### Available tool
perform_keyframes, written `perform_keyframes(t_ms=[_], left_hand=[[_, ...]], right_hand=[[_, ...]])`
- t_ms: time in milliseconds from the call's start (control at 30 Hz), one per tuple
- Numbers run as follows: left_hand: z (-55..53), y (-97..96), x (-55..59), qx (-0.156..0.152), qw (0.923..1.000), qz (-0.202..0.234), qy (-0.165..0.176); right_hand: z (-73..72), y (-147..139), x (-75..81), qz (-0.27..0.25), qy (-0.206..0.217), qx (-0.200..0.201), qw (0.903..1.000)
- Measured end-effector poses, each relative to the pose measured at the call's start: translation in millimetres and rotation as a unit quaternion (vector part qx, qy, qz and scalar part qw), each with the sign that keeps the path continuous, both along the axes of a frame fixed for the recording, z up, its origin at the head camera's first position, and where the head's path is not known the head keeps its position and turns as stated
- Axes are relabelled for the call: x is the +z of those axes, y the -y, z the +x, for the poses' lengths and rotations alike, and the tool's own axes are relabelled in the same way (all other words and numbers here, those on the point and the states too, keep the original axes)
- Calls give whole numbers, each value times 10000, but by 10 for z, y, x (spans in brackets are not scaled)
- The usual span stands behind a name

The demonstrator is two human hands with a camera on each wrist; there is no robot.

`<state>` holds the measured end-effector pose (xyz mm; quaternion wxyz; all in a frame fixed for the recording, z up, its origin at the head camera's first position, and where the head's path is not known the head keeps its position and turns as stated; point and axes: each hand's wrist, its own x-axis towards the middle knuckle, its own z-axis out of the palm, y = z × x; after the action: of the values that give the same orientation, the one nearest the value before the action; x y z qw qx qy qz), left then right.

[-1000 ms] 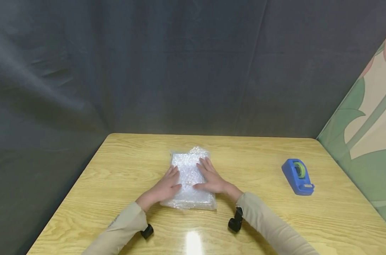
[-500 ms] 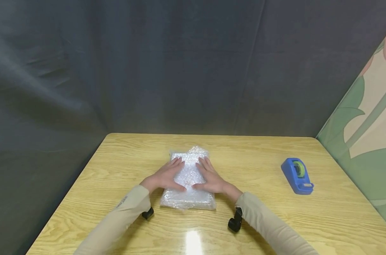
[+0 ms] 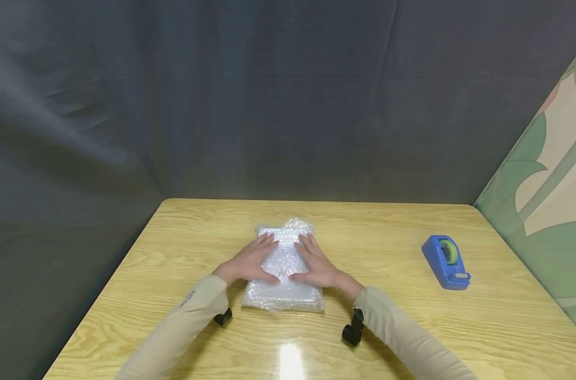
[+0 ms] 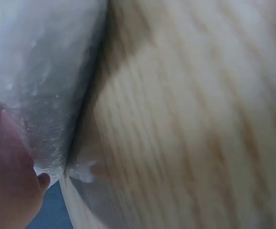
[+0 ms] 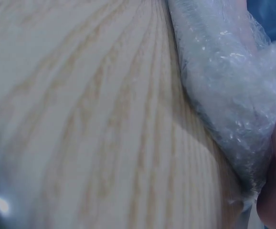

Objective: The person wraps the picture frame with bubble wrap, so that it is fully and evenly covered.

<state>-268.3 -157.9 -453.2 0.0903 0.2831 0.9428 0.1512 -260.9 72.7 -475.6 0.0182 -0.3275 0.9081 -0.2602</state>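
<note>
Biggest first: dark curtain (image 3: 268, 105) across the back, then the wood-grain desk (image 3: 373, 237) in front of it, w/ me working approx. mid-desk. On it lies the bubble-wrapped packet (image 3: 283, 295), flat, a bit nearer the desk's L side than its R; can't see what's inside thru the wrap.

Next down, my hands. L hand (image 3: 249, 261) lies over the packet's L side, R hand (image 3: 318, 269) over its R side, both palm-down. Fingers on both are straight & somewhat spread, thumbs pointing in twd each other but apart. They rest on the wrap; nothing's gripped. Wrist views show only bits of each hand at the packet's edge, so can't tell exact contact there.

Step in hand, IMO: pressing/smoothing the wrap flat & holding it snug. Next move prob. calls for light, even pressure, then one hand freed while the other pins the wrap so it doesn't spring up.

Smaller: blue tape dispenser (image 3: 444, 270), well off to my R, untouched. If tape's wanted, R hand is the obvious one to reach, L staying put.

Smaller again: a flap of wrap (image 3: 297, 223) sticking out past the packet's far edge; prob. needs tucking. Last, the greenish tape roll (image 3: 453, 252) seated in the dispenser.
</note>
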Motion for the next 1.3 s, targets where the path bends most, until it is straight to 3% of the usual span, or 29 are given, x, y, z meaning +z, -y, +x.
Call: perform_keyframes(t_ms=[433,733,1000,1300], left_hand=[[21,-62,7,-14,9988,-328,-368],[13,-70,-4,126,9991,-274,-311],[-7,-57,-17,46,9987,-287,-414],[-26,-68,-20,34,9984,-380,-416]], right_hand=[[-1,-14,-12,-45,32,31,10000],[-4,-3,0,-64,60,8,10000],[-3,-8,-10,-199,171,43,9996],[-56,-76,71,-203,214,339,9990]])
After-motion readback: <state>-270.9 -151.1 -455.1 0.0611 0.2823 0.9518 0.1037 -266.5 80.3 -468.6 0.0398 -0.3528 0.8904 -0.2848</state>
